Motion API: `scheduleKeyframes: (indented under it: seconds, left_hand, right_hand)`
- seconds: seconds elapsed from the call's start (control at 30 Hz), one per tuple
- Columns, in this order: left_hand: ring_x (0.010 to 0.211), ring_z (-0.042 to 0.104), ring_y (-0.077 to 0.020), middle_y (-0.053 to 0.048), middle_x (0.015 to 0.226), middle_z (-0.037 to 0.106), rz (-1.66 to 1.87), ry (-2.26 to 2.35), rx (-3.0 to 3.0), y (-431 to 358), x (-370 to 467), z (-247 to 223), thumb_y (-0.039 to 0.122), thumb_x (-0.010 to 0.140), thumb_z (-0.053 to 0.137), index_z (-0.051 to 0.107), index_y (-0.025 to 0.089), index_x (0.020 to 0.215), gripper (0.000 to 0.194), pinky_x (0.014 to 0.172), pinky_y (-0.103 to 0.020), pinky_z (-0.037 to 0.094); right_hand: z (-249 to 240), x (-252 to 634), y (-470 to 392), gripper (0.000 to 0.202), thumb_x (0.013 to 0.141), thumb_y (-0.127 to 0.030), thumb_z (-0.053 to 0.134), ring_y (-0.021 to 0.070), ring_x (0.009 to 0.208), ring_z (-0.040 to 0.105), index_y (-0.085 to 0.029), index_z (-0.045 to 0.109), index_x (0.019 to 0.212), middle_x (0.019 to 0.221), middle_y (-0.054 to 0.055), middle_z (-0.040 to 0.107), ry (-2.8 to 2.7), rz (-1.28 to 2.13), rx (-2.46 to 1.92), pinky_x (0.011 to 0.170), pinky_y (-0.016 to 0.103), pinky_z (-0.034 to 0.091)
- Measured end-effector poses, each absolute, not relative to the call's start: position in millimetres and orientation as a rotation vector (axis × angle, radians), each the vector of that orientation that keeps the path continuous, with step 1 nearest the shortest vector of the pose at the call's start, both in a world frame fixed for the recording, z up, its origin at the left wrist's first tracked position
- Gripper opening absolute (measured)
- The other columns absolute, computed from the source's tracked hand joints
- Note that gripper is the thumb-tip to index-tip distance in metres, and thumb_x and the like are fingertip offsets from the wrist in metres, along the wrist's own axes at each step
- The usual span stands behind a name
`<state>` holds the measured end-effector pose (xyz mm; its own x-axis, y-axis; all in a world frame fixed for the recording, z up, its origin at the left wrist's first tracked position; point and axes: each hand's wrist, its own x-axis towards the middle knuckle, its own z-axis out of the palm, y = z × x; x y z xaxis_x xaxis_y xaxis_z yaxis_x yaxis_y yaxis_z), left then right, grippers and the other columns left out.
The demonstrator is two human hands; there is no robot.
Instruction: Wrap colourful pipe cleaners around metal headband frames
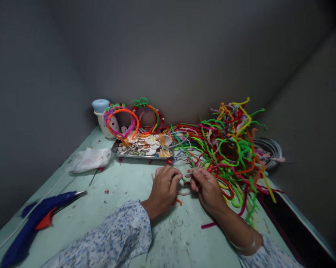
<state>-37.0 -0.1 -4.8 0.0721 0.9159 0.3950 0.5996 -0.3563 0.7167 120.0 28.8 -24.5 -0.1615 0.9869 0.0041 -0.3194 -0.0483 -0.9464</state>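
My left hand (165, 186) and my right hand (207, 186) face each other over the middle of the table. Each is closed, thumb against fingers, on a thin grey wire (188, 174) that spans the short gap between them. The wire appears to rise behind the hands into loose loops (189, 143) near the tray's right end. A pale pipe cleaner (184, 193) and an orange one (178, 201) lie below the fingers. To the right of my right hand spreads a tangled heap of coloured pipe cleaners (234, 149).
A metal tray (142, 157) of shells stands behind, with pipe-cleaner headbands (138, 123) above it. At left are a lidded jar (108, 124), a white plastic packet (92, 159) and a blue glue gun (36, 219) with its cord. A wire coil (276, 149) sits far right.
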Motion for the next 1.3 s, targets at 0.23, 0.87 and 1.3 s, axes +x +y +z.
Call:
scheduleKeyframes:
  seconds: [0.23, 0.87, 1.3]
  left_hand:
    - [0.082, 0.056, -0.0172, -0.001, 0.080, 0.061, 1.178, 1.466, 1.984, 0.5, -37.1, -5.7, 0.021, 0.094, 0.045, 0.060, 0.019, 0.081, 0.019, 0.081, -0.032, 0.036]
    - [0.087, 0.055, -0.0184, -0.002, 0.085, 0.059, 1.199, 1.424, 1.783, 2.9, -40.2, -7.2, 0.030, 0.095, 0.043, 0.059, 0.019, 0.084, 0.022, 0.078, -0.030, 0.038]
    - [0.082, 0.053, -0.0166, 0.000, 0.080, 0.057, 1.133, 1.374, 1.791, 3.1, -40.5, -5.9, 0.027, 0.093, 0.045, 0.057, 0.019, 0.078, 0.021, 0.079, -0.030, 0.035]
  right_hand:
    - [-23.8, 119.0, 28.9, 0.027, 0.081, -0.044, 0.070, 0.0068, 0.042, 0.042, -0.018, 0.064, 0.074, 0.047, -0.004, 0.055, -1.067, 1.475, -0.887, 0.042, 0.017, 0.033]
    - [-25.8, 120.0, 30.6, 0.028, 0.081, -0.044, 0.070, 0.0062, 0.041, 0.039, -0.017, 0.064, 0.076, 0.045, -0.004, 0.054, -1.011, 1.479, -0.888, 0.042, 0.017, 0.030]
    - [-30.1, 121.3, 31.0, 0.028, 0.085, -0.045, 0.065, 0.0076, 0.042, 0.040, -0.017, 0.064, 0.080, 0.047, -0.004, 0.055, -1.121, 1.438, -0.921, 0.043, 0.019, 0.030]
